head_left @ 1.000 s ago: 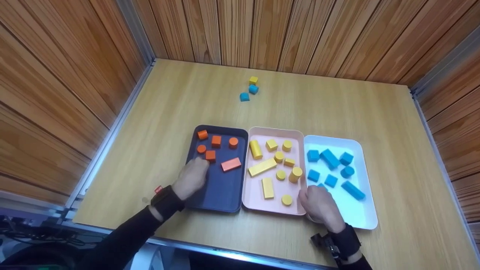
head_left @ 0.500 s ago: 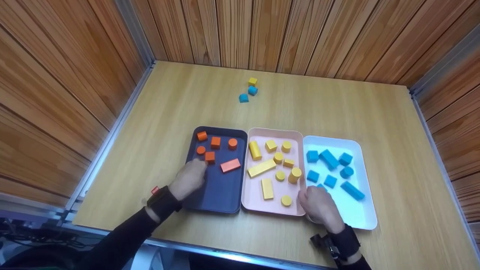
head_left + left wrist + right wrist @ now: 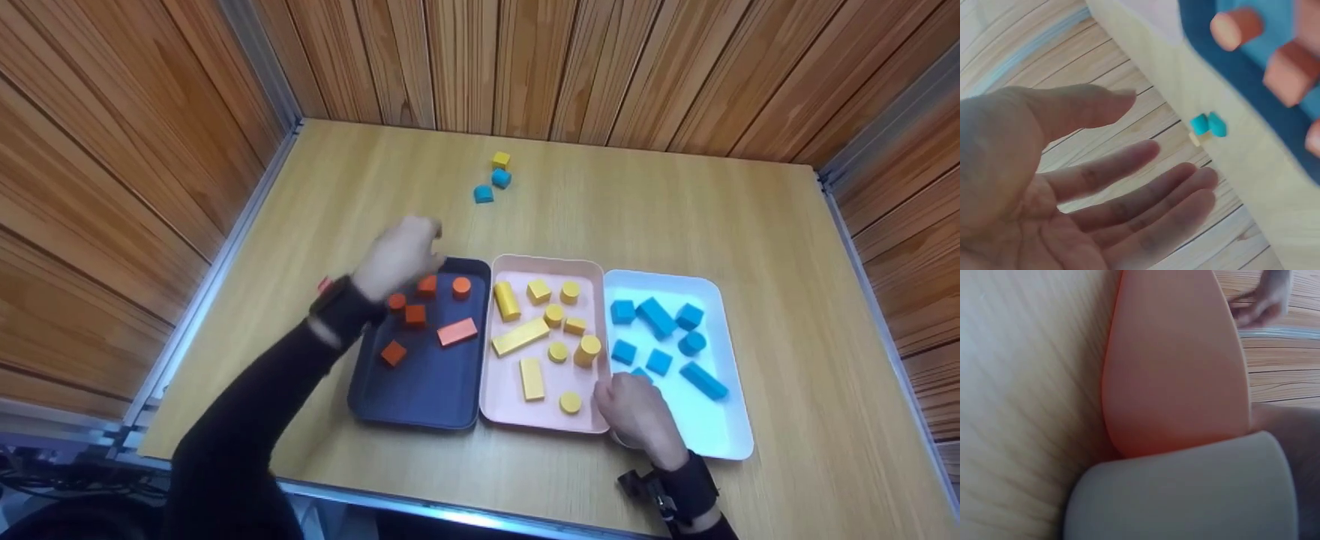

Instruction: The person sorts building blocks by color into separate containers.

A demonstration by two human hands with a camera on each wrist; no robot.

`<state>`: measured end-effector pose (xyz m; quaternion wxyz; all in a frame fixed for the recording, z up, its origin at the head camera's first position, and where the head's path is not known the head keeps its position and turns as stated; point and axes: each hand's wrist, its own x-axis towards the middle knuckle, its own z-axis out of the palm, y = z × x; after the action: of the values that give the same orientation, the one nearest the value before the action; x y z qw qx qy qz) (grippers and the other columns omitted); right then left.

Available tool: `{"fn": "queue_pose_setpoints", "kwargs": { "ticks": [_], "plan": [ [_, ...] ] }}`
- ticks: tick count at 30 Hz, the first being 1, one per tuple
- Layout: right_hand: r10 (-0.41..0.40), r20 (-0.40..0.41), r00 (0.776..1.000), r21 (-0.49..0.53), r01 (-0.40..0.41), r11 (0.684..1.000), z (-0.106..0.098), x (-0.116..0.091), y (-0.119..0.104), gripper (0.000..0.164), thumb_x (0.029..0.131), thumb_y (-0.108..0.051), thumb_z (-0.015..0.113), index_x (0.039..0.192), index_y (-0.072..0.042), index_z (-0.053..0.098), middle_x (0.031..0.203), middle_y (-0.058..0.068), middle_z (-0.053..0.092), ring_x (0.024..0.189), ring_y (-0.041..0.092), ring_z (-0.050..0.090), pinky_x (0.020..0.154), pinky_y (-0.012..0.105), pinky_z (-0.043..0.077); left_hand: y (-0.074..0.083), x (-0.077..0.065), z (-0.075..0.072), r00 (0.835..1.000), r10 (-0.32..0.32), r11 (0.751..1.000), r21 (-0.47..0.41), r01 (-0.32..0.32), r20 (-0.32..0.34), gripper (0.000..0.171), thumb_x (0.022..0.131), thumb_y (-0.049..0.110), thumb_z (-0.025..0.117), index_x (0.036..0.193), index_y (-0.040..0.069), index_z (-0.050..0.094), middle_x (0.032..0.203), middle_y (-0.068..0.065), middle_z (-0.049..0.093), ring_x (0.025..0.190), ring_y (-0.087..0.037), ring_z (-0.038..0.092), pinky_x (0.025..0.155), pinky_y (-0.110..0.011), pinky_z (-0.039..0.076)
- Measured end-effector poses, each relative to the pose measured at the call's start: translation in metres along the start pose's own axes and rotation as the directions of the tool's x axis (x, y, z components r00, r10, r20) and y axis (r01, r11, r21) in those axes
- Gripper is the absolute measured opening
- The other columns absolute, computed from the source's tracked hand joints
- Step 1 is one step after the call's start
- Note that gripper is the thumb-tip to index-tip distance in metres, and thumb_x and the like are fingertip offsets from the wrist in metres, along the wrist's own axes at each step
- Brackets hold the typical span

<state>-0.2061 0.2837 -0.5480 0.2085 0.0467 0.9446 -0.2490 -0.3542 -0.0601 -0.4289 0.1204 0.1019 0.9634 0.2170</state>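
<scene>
My left hand [image 3: 399, 255] is over the far left corner of the dark blue tray [image 3: 420, 401], fingers extended and nothing in them. In the left wrist view its palm and spread fingers show, with thumb apart. An orange block [image 3: 393, 353] lies in the tray's left part, nearer me than the other orange blocks and a salmon bar [image 3: 457, 332]. My right hand [image 3: 637, 411] rests with curled fingers at the adjoining rims of the pink tray [image 3: 502, 409] and the white tray [image 3: 720, 435]; its fingertips are hidden.
Yellow blocks [image 3: 521, 337] lie in the pink tray and blue blocks [image 3: 655, 319] in the white one. Farther back on the table [image 3: 637, 214] are a yellow cube [image 3: 501, 160] and two blue blocks [image 3: 484, 194]. Wood-panelled walls [image 3: 465, 67] surround the table.
My left hand has lifted from the dark blue tray's left side and moved away from me, fingers opening. An orange block now shows where it was. My right hand has stayed put.
</scene>
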Motion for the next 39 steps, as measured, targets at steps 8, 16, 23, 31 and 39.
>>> {"fn": "queue_pose_setpoints", "kwargs": {
  "ticks": [8,16,23,31,39],
  "plan": [
    [0.034,-0.002,0.999,0.025,-0.034,0.999,0.003,-0.009,-0.001,0.039,0.103,-0.023,0.042,0.070,-0.010,0.055,0.057,0.000,0.045,0.049,0.018,0.044,0.049,0.028,0.032,0.031,0.092,-0.024,0.998,0.064,0.998,0.016,-0.064,-0.003,0.045,0.098,0.020,0.062,0.140,0.004,0.058,0.141,-0.017,0.060,0.116,-0.030,0.064,0.093,-0.041,0.057],
    [0.050,-0.018,0.999,0.032,-0.049,0.998,0.009,-0.017,0.000,0.042,0.102,-0.023,0.044,0.063,-0.012,0.051,0.055,-0.002,0.043,0.047,0.016,0.042,0.048,0.027,0.030,0.037,0.173,-0.016,0.987,0.155,0.986,0.063,-0.153,-0.039,0.045,0.099,0.012,0.059,0.143,0.003,0.054,0.146,-0.017,0.055,0.135,-0.031,0.053,0.111,-0.040,0.047],
    [0.113,0.006,0.994,0.012,-0.113,0.993,0.011,-0.027,0.004,0.041,0.102,-0.024,0.044,0.063,-0.012,0.050,0.054,-0.003,0.044,0.047,0.015,0.043,0.048,0.026,0.029,0.037,0.216,0.005,0.985,0.171,0.981,0.090,-0.172,0.017,0.045,0.099,0.012,0.060,0.143,0.003,0.056,0.145,-0.017,0.059,0.134,-0.031,0.056,0.112,-0.041,0.048],
    [0.186,0.054,0.981,0.036,-0.188,0.982,0.013,-0.040,0.004,0.038,0.103,-0.027,0.045,0.069,-0.010,0.053,0.058,0.000,0.050,0.050,0.018,0.050,0.050,0.027,0.033,0.031,0.240,0.033,0.990,0.123,0.981,0.139,-0.132,0.072,0.044,0.097,0.006,0.060,0.141,0.002,0.057,0.145,-0.016,0.059,0.135,-0.031,0.055,0.113,-0.041,0.047],
    [0.217,0.086,0.972,0.043,-0.221,0.974,0.017,-0.046,0.003,0.035,0.102,-0.027,0.046,0.073,-0.010,0.055,0.063,0.003,0.053,0.054,0.019,0.051,0.053,0.028,0.036,0.019,0.253,0.062,0.994,0.092,0.976,0.192,-0.103,0.062,0.029,0.101,0.004,0.051,0.127,0.000,0.064,0.132,-0.019,0.062,0.120,-0.030,0.062,0.103,-0.041,0.052]
  ]
}}
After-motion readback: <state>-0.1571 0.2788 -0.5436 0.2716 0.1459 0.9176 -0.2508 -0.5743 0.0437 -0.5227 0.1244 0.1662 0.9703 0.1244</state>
